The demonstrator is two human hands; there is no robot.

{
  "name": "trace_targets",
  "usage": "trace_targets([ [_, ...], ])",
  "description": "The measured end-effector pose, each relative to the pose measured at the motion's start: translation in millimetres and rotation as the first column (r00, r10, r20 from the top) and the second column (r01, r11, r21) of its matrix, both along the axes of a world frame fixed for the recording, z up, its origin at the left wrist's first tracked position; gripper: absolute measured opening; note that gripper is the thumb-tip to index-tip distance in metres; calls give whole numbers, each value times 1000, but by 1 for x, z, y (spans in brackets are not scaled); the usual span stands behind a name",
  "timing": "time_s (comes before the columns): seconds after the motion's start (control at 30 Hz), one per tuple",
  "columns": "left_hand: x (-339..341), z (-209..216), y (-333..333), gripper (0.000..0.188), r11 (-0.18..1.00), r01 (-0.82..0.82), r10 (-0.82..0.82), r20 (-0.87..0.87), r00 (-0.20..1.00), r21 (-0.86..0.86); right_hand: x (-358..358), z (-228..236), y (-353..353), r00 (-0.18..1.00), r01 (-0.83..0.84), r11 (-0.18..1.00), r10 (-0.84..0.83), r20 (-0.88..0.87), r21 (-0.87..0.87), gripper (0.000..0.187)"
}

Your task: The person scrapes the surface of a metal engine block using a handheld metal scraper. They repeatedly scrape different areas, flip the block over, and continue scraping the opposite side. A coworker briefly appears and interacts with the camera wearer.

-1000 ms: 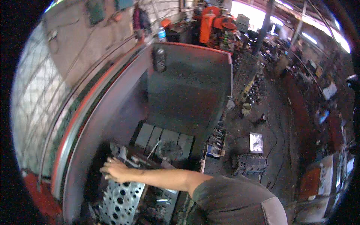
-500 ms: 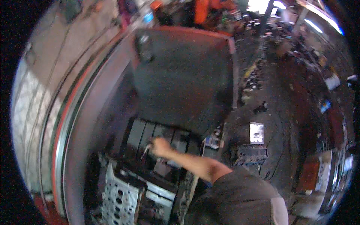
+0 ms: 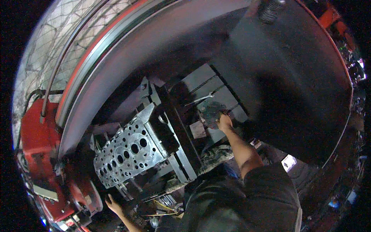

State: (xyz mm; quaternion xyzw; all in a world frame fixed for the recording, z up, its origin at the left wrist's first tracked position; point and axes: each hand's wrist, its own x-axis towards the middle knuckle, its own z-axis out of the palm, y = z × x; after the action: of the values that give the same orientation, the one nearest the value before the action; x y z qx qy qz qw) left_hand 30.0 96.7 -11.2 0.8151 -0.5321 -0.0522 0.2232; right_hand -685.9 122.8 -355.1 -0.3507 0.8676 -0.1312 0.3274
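Observation:
A grey metal cylinder head, its flat face full of round holes, sits tilted on the machine at left of centre. My right hand reaches over the slotted metal bed, its fingers closed on the edge of a dark, crumpled rag. Just beyond the rag, a silver wrench lies on the bed. My left hand is low at the left, below the near end of the cylinder head; its fingers look apart and nothing shows in them.
A large dark metal guard curves around the bed's far and right sides. Red machine housing stands at the left. A small pale block sits near the rag. A yellow rod-like thing shows below the cylinder head.
The view has swung, bringing the cylinder head nearer the middle. My right hand has left the silver tool it was at and is now at the rag. My left hand has come into view.

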Motion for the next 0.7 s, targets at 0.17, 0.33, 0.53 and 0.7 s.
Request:
trace_targets([
  [0.17,20,-18,34,66,994,-105,107,-267,958,24,11,4,-31,998,-68,987,66,15,145,50],
  [0.33,14,-38,59,67,978,-108,140,-180,974,177,45,2,-72,983,-158,987,155,-98,-20,47],
  [0.53,-2,-22,92,73,973,-157,184,-159,970,168,86,-21,-116,977,-151,986,160,144,-66,48],
  [0.7,-10,-6,99,71,940,-332,339,-278,899,72,88,-3,-111,949,-300,953,303,89,-54,53],
])
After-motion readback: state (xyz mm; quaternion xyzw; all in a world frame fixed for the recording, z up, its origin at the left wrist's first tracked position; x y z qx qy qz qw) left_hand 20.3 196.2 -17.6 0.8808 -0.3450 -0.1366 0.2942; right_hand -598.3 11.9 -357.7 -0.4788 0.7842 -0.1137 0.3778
